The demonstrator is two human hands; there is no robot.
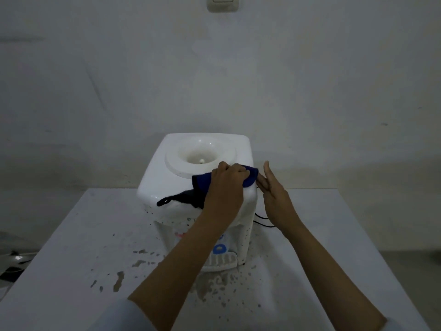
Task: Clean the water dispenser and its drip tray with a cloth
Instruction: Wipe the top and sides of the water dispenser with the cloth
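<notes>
Tabletop water dispenser (181, 187), white, standing on a stained white table (78, 247) against a plain wall. Left hand (225, 187) on the dispenser's top near its right front corner, fingers curled round a blue cloth (249, 179), pressing it to the surface just beside the round bottle well (200, 154). Darker end of the cloth with a small loop (163, 201) trailing over the dispenser's front edge. Right hand (274, 189) flat against the dispenser's right side, fingers straight and together, holding nothing. Drip tray (220, 261) at the foot of the dispenser's front, below a blue tap lever (220, 249), partly hidden by the left forearm. Black cord (261, 220) at the dispenser's right side. Wall switch (223, 3) high above the dispenser.
</notes>
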